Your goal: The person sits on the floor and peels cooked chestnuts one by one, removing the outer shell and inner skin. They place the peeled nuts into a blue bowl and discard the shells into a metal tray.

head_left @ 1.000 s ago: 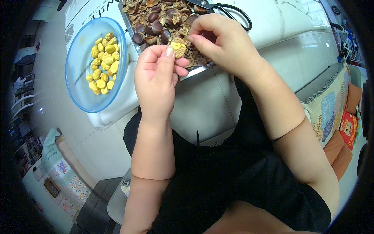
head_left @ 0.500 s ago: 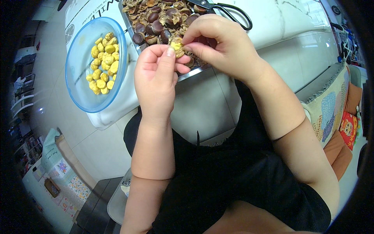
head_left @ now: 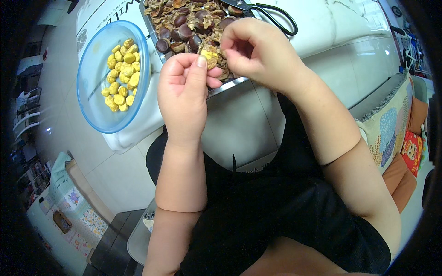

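Note:
Between the thumb and fingers of my left hand (head_left: 186,85) is a partly peeled chestnut (head_left: 210,56), yellow where bare, with brown skin still on part of it. My right hand (head_left: 253,53) is just to the right of it, slightly apart, its thumb and fingers curled together over the tray. Whether a scrap of skin is between those fingertips is hidden. Under both hands lies a metal tray (head_left: 229,86) heaped with dark whole chestnuts (head_left: 185,32) and brown shell pieces (head_left: 161,11).
At the left, a clear blue-rimmed bowl (head_left: 87,108) holds several peeled yellow chestnuts (head_left: 124,69). Black-handled scissors (head_left: 281,20) lie across the tray's far right corner. All stand on a white marbled table (head_left: 336,27). A sofa with cushions (head_left: 416,115) is at the right.
My right hand has drawn a little to the right, off the chestnut. My left hand stays nearly in place, and more of the chestnut's brown-skinned side shows.

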{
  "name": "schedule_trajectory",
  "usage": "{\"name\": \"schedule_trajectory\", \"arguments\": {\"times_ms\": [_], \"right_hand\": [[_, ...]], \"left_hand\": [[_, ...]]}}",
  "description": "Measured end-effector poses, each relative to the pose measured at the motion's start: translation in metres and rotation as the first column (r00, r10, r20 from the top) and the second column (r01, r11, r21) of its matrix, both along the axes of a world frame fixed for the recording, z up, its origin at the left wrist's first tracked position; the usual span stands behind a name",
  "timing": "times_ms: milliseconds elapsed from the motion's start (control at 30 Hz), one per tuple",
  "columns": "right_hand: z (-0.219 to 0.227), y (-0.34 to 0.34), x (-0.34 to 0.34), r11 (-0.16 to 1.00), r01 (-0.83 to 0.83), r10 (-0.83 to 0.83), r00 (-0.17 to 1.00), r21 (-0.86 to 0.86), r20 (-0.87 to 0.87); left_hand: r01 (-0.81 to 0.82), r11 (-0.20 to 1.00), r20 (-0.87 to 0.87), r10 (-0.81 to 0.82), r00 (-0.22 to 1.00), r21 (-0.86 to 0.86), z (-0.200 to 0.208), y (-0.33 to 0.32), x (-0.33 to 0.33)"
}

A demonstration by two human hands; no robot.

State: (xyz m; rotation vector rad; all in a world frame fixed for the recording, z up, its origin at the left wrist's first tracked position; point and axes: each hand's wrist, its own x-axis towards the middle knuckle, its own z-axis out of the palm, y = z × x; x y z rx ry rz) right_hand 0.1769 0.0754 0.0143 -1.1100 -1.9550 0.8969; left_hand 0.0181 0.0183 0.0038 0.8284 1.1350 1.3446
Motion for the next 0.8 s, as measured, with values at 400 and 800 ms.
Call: {"name": "schedule_trajectory", "arguments": {"times_ms": [400,800], "right_hand": [[-0.011,0.003,0.0,0.974,-0.028,0.042,0.997,0.225,-0.059],[-0.003,-0.001,-0.001,0.986,-0.002,0.002,1.0,0.165,0.001]], "left_hand": [[0.073,0.995,0.08,-0.068,0.994,-0.064,-0.003,0.002,-0.005],[0.07,0.996,0.047,-0.067,0.997,-0.059,-0.004,0.002,-0.002]]}}
